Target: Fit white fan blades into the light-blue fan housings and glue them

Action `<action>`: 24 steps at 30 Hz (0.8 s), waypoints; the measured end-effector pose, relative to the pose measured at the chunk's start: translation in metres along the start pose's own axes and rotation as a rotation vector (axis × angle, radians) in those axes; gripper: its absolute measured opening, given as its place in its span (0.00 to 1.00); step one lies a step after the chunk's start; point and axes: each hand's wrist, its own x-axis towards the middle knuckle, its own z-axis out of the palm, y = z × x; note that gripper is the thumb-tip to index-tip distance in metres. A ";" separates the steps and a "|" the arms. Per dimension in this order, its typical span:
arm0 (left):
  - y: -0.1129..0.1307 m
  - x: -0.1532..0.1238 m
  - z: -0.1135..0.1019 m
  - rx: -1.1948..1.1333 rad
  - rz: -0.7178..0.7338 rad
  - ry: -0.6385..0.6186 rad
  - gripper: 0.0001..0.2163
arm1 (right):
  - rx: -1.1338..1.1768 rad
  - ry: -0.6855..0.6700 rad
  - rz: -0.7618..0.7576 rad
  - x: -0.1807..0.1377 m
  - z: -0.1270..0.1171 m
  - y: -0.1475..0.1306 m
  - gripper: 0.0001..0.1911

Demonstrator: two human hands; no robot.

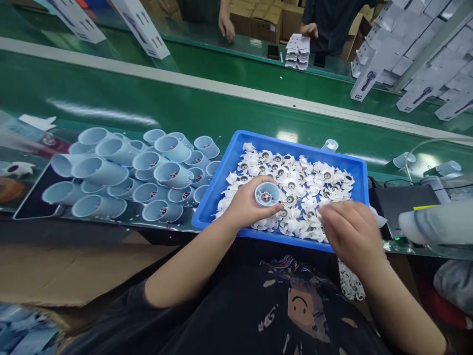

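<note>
My left hand (246, 204) is wrapped round a light blue plastic cylinder (267, 194), its open end facing up toward me. Inside the cylinder a small round part with reddish-brown and silver spots sits at the centre. My right hand (353, 231) hovers over the right edge of a blue tray (236, 148), fingers curled together and slightly blurred; what they hold, if anything, is hidden. Many small white fan impellers (291, 185), several showing a dark ring at the hub, fill the tray under both hands.
Several more blue cylinders (99, 170) lie stacked left of the tray. A green conveyor belt (207, 108) runs behind. To the right stand a black box (404, 204) and a translucent white tube (436, 224). Across the belt are co-workers' hands (226, 27) and white cartons (369, 74).
</note>
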 end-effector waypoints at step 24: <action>0.025 -0.029 0.012 0.339 0.640 -0.078 0.14 | 0.327 0.024 -0.026 0.024 0.004 -0.051 0.05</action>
